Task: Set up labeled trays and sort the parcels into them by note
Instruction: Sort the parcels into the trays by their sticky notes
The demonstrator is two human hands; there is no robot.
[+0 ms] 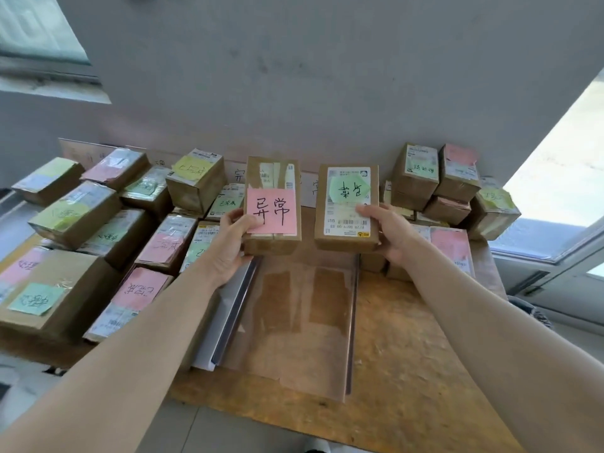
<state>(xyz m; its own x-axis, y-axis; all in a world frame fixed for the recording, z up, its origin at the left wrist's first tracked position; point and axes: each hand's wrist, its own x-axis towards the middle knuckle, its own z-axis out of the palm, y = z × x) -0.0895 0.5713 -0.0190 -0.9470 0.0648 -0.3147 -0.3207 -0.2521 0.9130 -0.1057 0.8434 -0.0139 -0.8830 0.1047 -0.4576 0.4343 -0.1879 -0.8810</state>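
My left hand (230,243) grips a brown parcel (273,178) by its lower left corner; a pink handwritten note (272,211) is stuck on its face. My right hand (390,232) grips a second brown parcel (347,238) by its lower right corner; this one carries a white shipping label and a green note (347,188). Both parcels are held side by side, lifted above a clear plastic tray (351,322) that lies on the wooden table (408,371). Nothing lies in the tray under the parcels.
Several parcels with pink, green and yellow notes are piled to the left (81,220) and stacked at the back right (438,178). White paper labels (240,174) stand against the wall behind. A white and dark flat item (225,322) lies beside the tray's left edge. A window is at right.
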